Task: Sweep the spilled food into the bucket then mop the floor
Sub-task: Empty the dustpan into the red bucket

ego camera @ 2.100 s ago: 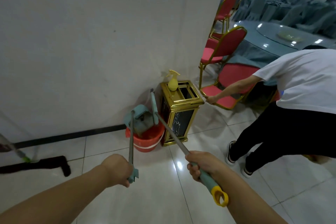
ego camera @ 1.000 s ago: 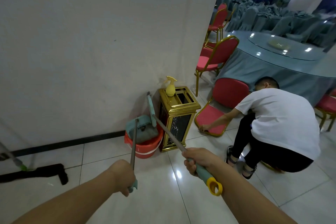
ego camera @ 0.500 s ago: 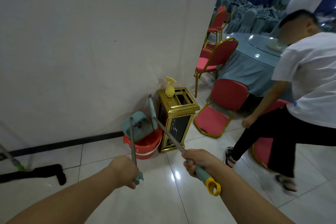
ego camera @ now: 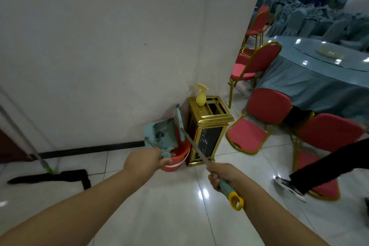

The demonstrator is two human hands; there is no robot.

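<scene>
Dustpan (ego camera: 163,136): teal plastic, toothed edge, tipped over round red bucket (ego camera: 179,156) by far wall.
Left hand (ego camera: 144,163): fingers wrapped on dustpan handle, nearer bucket than before.
Right hand (ego camera: 224,175): fingers gripping metal broom (ego camera: 195,152) pole; head possibly touching dustpan.

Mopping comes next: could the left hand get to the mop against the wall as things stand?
Probably not yet. The left hand grips the dustpan handle over the red bucket, so it isn't free. The mop leans against the wall far to the left, with bare floor between.
</scene>
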